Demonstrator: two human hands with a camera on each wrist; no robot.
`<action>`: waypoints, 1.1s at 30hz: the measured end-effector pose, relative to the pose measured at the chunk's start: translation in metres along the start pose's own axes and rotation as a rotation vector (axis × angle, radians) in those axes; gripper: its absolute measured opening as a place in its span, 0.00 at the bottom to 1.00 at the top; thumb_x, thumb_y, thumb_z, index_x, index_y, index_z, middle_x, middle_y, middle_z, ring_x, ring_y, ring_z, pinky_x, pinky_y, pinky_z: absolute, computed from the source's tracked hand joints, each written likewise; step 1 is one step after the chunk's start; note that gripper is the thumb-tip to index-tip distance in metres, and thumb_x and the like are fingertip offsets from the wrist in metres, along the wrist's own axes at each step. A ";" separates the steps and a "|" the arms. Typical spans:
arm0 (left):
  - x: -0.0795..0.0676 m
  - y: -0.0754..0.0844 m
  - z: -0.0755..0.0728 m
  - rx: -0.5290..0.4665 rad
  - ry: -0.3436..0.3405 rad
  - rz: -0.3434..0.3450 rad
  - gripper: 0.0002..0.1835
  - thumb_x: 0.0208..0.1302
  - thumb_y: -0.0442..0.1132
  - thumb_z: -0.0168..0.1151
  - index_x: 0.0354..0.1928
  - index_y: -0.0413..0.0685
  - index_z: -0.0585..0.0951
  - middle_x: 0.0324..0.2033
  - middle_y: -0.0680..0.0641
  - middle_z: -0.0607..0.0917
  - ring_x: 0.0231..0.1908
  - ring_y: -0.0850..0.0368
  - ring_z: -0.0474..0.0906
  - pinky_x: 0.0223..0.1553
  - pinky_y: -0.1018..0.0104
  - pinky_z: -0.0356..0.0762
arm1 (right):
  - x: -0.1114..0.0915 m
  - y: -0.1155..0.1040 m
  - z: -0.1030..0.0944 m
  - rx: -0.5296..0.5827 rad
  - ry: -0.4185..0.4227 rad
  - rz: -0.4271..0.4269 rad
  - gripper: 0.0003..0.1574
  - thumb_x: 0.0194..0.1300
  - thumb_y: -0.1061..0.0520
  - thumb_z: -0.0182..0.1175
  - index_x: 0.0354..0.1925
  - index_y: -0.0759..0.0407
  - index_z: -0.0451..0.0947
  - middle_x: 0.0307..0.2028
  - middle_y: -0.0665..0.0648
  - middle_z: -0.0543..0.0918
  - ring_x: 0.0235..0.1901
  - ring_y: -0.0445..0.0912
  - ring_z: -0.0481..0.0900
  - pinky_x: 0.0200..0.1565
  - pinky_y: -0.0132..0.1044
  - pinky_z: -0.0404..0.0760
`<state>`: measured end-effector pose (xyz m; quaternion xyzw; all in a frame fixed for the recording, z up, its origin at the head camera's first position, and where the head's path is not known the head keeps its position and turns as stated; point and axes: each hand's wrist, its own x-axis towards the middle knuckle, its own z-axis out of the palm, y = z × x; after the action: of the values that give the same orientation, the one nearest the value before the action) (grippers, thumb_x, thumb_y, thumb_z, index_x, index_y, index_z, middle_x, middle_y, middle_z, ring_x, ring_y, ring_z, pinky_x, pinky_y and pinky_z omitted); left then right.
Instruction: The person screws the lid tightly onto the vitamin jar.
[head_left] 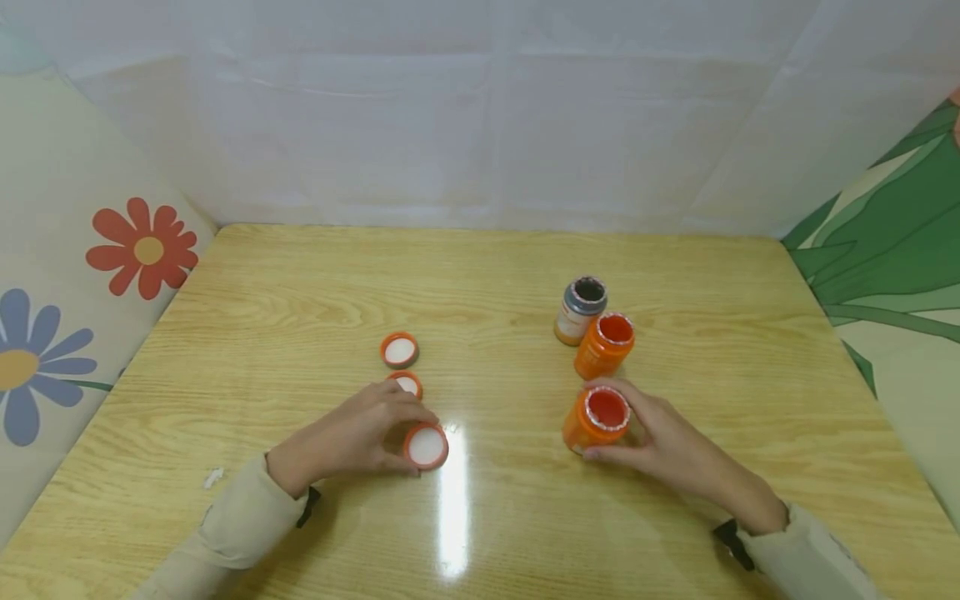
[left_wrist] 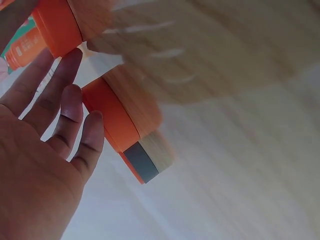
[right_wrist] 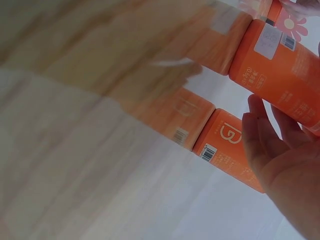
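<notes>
On the left, my left hand [head_left: 360, 433] pinches an upturned orange screw lid [head_left: 426, 447] between thumb and fingers; its white inner face points up. Two more upturned lids lie just beyond: an orange lid [left_wrist: 112, 115], partly behind the fingers in the head view, and a dark grey lid [head_left: 400, 350] with an orange inside. My right hand [head_left: 660, 437] grips an open orange bottle [head_left: 583, 427] from its right side, thumb in front and fingers behind. The bottle stands upright on the table. Its printed label [right_wrist: 267, 41] shows in the right wrist view.
Behind the held bottle stand a second open orange bottle [head_left: 600, 354] and an open grey-topped bottle [head_left: 573, 321], close together. A small white scrap [head_left: 213, 477] lies on the wooden table [head_left: 315, 275] at left. A white sheet [head_left: 480, 125] hangs along the back edge.
</notes>
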<state>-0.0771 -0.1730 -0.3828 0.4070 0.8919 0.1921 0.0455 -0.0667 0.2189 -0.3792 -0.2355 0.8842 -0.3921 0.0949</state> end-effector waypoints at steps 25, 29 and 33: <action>0.001 0.003 -0.001 -0.056 0.088 0.034 0.22 0.51 0.44 0.75 0.50 0.54 0.80 0.42 0.62 0.84 0.44 0.64 0.76 0.50 0.62 0.75 | 0.004 -0.005 0.003 0.011 -0.026 -0.022 0.40 0.54 0.45 0.74 0.61 0.54 0.70 0.50 0.43 0.85 0.50 0.37 0.81 0.57 0.43 0.80; 0.002 0.003 -0.001 -0.051 0.123 0.072 0.23 0.51 0.43 0.74 0.51 0.52 0.80 0.43 0.62 0.84 0.44 0.65 0.77 0.49 0.63 0.76 | 0.005 -0.006 0.003 0.002 -0.025 -0.027 0.40 0.53 0.45 0.75 0.61 0.53 0.70 0.49 0.41 0.84 0.49 0.35 0.81 0.57 0.42 0.80; 0.004 0.005 -0.001 -0.058 0.147 0.080 0.25 0.50 0.43 0.74 0.52 0.49 0.80 0.44 0.62 0.84 0.45 0.65 0.76 0.50 0.65 0.75 | 0.006 -0.007 0.003 0.011 -0.035 -0.028 0.41 0.54 0.45 0.75 0.61 0.54 0.70 0.50 0.41 0.84 0.50 0.35 0.81 0.57 0.41 0.80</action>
<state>-0.0763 -0.1678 -0.3799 0.4256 0.8698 0.2490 -0.0160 -0.0685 0.2102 -0.3763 -0.2543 0.8769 -0.3939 0.1059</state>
